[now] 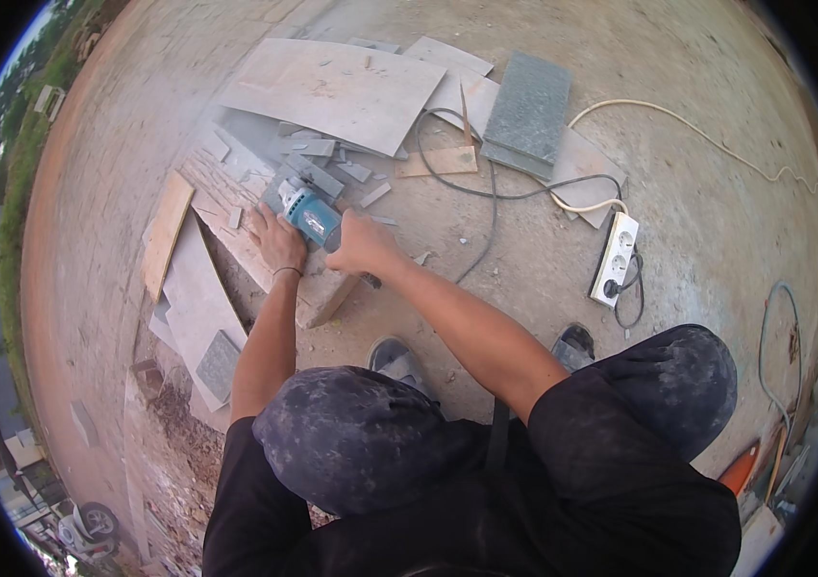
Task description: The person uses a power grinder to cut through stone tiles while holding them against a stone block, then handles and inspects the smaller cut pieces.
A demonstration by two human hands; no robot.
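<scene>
My right hand [367, 244] is wrapped round the rear of a teal angle grinder [312, 213]. The grinder's silver head points away from me, over a grey stone piece; its disc cannot be made out. Just left of the tool, my left hand [278, 240] lies flat with fingers stretched, on or beside the dusty work block [260, 255]. Cut grey stone strips [317, 176] are scattered beyond the grinder head. Pale dust hangs at the far left of these pieces.
A large pale slab [337, 88] lies beyond the offcuts. Grey-green stone tiles [527, 106] are stacked at right. A black cable runs to a white power strip [615, 258] near my right foot. Boards [168, 236] and tiles lie at left. An orange object [740, 470] lies lower right.
</scene>
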